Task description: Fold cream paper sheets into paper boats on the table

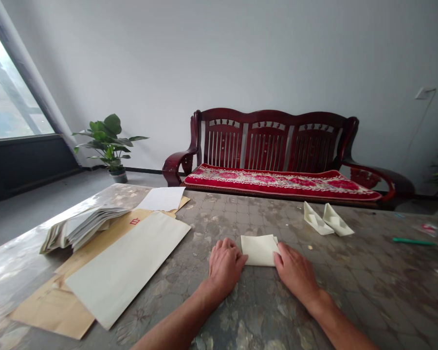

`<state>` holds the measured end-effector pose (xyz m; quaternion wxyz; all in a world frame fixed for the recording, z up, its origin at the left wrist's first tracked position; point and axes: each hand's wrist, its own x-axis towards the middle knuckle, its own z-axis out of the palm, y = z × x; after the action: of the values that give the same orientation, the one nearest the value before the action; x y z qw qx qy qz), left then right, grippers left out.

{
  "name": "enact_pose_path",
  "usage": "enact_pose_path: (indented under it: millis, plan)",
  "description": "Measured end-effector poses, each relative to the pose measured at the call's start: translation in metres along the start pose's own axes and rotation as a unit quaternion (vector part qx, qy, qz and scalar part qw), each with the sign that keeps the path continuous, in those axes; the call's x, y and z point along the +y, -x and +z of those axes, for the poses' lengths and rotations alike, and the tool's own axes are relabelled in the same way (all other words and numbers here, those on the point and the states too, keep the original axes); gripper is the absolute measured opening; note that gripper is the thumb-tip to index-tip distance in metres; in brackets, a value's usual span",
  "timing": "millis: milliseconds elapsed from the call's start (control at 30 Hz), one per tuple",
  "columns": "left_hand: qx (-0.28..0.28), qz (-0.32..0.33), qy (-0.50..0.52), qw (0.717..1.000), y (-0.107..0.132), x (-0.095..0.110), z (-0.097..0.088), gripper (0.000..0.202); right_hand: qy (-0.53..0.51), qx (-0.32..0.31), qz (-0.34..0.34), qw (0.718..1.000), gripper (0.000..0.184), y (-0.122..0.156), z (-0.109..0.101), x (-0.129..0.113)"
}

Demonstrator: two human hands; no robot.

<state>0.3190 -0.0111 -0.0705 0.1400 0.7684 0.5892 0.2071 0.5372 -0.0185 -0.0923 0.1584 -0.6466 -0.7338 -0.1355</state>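
Observation:
A small folded cream paper (pixel 259 249) lies flat on the mottled stone-pattern table (pixel 241 301) in front of me. My left hand (pixel 224 266) rests palm down at the paper's left edge, its fingertips pressing on it. At the right edge my right hand (pixel 295 270) lies the same way, fingers on the paper. Both hands look flat with fingers stretched and nothing gripped. Two finished folded paper boats (pixel 326 219) stand farther back on the right.
A large cream sheet (pixel 127 265) lies on brown envelopes (pixel 58 304) at the left, beside a stack of folded papers (pixel 82 227) and a white sheet (pixel 164 198). A green pen (pixel 412 240) lies at the right. Behind the table stand a wooden bench (pixel 277 150) and a potted plant (pixel 107 141).

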Motion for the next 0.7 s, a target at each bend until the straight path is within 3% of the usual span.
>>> enact_pose_path:
  millis: [700]
  plan:
    - [-0.017, -0.012, -0.068, 0.997, 0.000, 0.011, -0.005, 0.026, 0.047, -0.029, 0.010, 0.998, 0.013, 0.000, -0.006, -0.004]
